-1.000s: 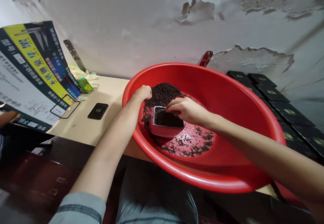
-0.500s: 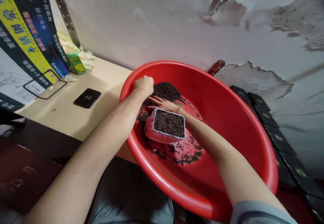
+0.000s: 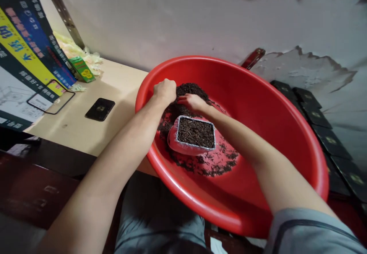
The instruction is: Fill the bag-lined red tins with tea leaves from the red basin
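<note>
A large red basin (image 3: 275,116) holds a heap of dark loose leaf-like bits (image 3: 191,89) at its far left, with more scattered over its floor. Inside it stands a rectangular container (image 3: 183,148) with a crinkled clear lining, filled with the same dark bits. My left hand (image 3: 165,90) is closed at the heap's left edge; its fingers are turned away, and what it holds is hidden. Just right of it, my right hand (image 3: 193,103) is bent over the near side of the heap, behind the container, its fingertips curled together at the dark bits.
On the wooden table (image 3: 120,82) lie a flat black square (image 3: 100,109), a green box (image 3: 82,69) and a black wire frame (image 3: 51,111). A printed carton (image 3: 25,55) stands at the left. Black packets (image 3: 329,141) are lined up right of the basin, by the peeling wall.
My right hand's spread fingers have drawn together and curled. My left hand stays closed beside the heap. The view has shifted a little, moving the basin up and to the right.
</note>
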The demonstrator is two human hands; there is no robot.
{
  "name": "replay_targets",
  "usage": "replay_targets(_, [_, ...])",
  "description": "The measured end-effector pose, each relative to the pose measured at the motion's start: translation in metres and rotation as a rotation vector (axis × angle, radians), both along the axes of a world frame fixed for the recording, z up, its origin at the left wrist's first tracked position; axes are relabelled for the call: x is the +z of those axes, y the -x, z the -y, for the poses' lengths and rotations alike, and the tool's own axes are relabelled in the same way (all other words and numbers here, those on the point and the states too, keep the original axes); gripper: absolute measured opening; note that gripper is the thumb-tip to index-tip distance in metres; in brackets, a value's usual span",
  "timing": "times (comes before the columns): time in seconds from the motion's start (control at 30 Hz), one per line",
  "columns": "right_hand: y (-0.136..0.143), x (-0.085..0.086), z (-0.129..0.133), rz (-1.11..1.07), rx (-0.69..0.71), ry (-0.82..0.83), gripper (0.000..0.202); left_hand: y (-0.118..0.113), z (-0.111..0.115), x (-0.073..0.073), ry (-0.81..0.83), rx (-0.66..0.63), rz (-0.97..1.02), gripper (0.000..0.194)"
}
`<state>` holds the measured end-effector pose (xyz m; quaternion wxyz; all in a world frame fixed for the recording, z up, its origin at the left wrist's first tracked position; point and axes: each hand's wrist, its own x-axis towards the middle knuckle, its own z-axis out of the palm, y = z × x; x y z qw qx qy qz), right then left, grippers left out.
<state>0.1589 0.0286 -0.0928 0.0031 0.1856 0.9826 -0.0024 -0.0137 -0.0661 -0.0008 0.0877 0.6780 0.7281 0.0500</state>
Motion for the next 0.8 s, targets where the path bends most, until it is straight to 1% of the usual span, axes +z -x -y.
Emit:
replay_targets(0.07, [-0.01, 0.024, 0.008, -0.196, -0.059, 0.014, 0.032, 0.0, -0.001, -0.001, 0.006, -0.011, -0.009, 0.039])
replay_targets(0.13, [-0.022, 0.054, 0.028, -0.356, -0.039, 0.072, 0.028, 0.0, -0.002, -0.001, 0.019, -0.024, -0.014, 0.04])
replay_targets(0.17, [-0.028, 0.07, 0.042, -0.396, -0.015, 0.109, 0.026, 0.0, -0.002, -0.001, 0.028, -0.033, -0.017, 0.041])
replay_targets(0.23, [-0.038, 0.095, 0.076, -0.392, 0.024, 0.165, 0.025, -0.001, -0.003, 0.0, 0.054, -0.059, -0.026, 0.043])
replay_targets(0.27, [-0.042, 0.103, 0.093, -0.35, 0.045, 0.18, 0.026, -0.001, -0.003, 0.0, 0.068, -0.072, -0.031, 0.044])
replay_targets(0.3, [-0.046, 0.108, 0.11, -0.306, 0.059, 0.178, 0.029, -0.002, -0.002, 0.0, 0.081, -0.086, -0.036, 0.044])
replay_targets(0.37, [-0.053, 0.107, 0.139, -0.215, 0.054, 0.134, 0.039, -0.004, 0.0, -0.001, 0.105, -0.118, -0.043, 0.042])
replay_targets(0.43, [-0.061, 0.096, 0.161, -0.169, 0.007, 0.066, 0.053, -0.005, 0.003, -0.002, 0.126, -0.153, -0.05, 0.04])
replay_targets(0.5, [-0.068, 0.082, 0.176, -0.161, -0.033, 0.032, 0.067, -0.006, 0.005, -0.004, 0.145, -0.179, -0.054, 0.037])
replay_targets(0.6, [-0.079, 0.063, 0.188, -0.173, -0.043, 0.052, 0.084, -0.008, 0.004, -0.007, 0.192, -0.185, -0.066, 0.031])
replay_targets(0.67, [-0.085, 0.055, 0.192, -0.182, -0.034, 0.066, 0.091, -0.012, 0.002, -0.008, 0.252, -0.181, -0.09, 0.025])
replay_targets(0.73, [-0.089, 0.05, 0.194, -0.192, -0.017, 0.074, 0.096, -0.015, 0.004, -0.01, 0.296, -0.174, -0.126, 0.017])
replay_targets(0.8, [-0.091, 0.048, 0.196, -0.196, 0.011, 0.08, 0.098, -0.016, 0.015, -0.01, 0.263, -0.184, -0.129, 0.01])
